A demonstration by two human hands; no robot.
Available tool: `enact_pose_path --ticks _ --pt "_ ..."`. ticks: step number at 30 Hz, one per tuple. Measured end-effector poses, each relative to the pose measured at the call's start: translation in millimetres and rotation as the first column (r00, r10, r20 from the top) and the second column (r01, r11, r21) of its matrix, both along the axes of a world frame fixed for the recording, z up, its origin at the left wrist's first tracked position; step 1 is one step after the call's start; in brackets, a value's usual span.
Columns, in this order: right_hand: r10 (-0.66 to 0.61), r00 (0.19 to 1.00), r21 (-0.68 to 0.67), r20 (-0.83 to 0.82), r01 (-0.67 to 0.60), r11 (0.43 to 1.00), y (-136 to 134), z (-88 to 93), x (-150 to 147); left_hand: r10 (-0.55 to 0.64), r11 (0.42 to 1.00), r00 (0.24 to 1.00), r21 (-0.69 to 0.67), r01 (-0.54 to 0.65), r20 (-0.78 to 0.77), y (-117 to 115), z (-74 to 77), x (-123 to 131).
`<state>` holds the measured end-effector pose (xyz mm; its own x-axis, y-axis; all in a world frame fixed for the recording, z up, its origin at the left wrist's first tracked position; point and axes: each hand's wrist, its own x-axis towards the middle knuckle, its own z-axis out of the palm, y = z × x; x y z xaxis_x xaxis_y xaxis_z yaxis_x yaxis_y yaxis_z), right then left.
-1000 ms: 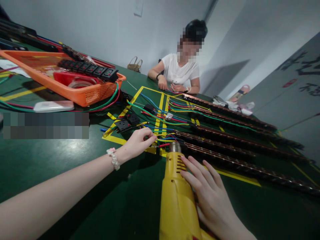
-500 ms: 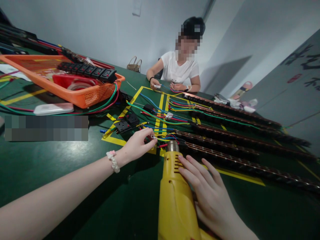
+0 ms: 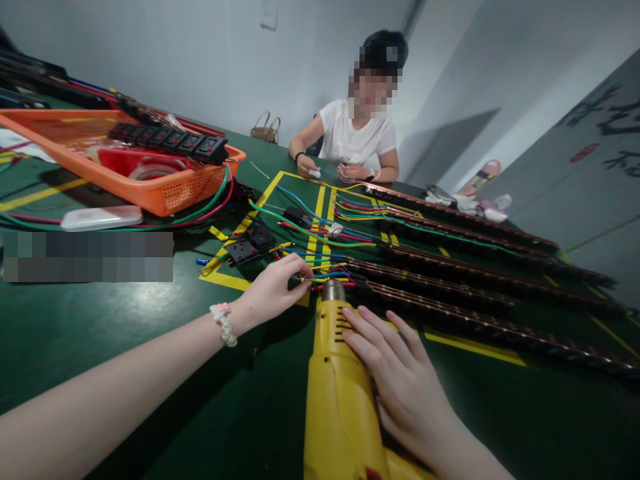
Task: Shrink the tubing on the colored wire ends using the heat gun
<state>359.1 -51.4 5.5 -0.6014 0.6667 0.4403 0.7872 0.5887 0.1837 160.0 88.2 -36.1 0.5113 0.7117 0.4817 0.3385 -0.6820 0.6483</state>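
**Heat gun at wire ends, both hands engaged**

Landmark for all positions: the yellow heat gun [image 3: 337, 387], lying on the green table [image 3: 125, 333] with its metal nozzle [image 3: 333, 291] pointing away from the wearer.

Far left of the heat gun, toward the back: an orange basket [image 3: 165, 190] with a black multi-socket strip [image 3: 170, 139] resting across its rim and a red tray inside. Green and red cables loop round the basket's near corner. A white flat item [image 3: 100, 217] lies in front of the basket.

Left of the heat gun: the left hand [image 3: 273, 290], wrist wearing a pale beaded bracelet [image 3: 223, 323]. Fingers are closed in a narrow pinch on the coloured wires [image 3: 320, 275] just ahead of the nozzle. Two black socket modules [image 3: 250, 243] lie beyond the hand, inside a yellow tape outline.

Right of the heat gun: the right hand [image 3: 400, 383] rests flat against the gun's side, fingers extended and slightly spread along the body, touching it. Whether the thumb wraps the housing cannot be told.

Further right: long dark strips [image 3: 475, 287] run in parallel rows away from the nozzle, wires leading into their near ends.

Beyond the heat gun, across the table: a person in a white shirt [image 3: 357, 137], seated, both hands at wires.
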Motion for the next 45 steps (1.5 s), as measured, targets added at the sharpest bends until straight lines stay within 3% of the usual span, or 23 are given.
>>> enact_pose_path --ticks 7,15,38,45 --pt "0.037 0.998 -0.049 -0.043 -0.039 0.998 8.4 -2.9 -18.0 0.057 0.997 0.998 -0.051 -0.056 0.020 1.6 -1.3 0.2" --pt "0.033 0.999 -0.035 0.022 -0.033 0.999 8.2 0.4 -13.2 0.129 0.986 0.991 -0.111 -0.125 0.027 2.3 -0.1 -2.6" --pt "-0.010 1.000 -0.014 0.013 0.010 1.000 -0.9 3.8 10.8 -0.036 0.996 0.999 -0.087 0.034 -0.014 3.8 0.4 -1.4" --pt "-0.015 1.000 -0.014 0.009 0.015 1.000 -0.9 2.2 10.0 0.028 0.999 0.997 -0.034 -0.030 -0.075 -0.6 2.4 -0.2"
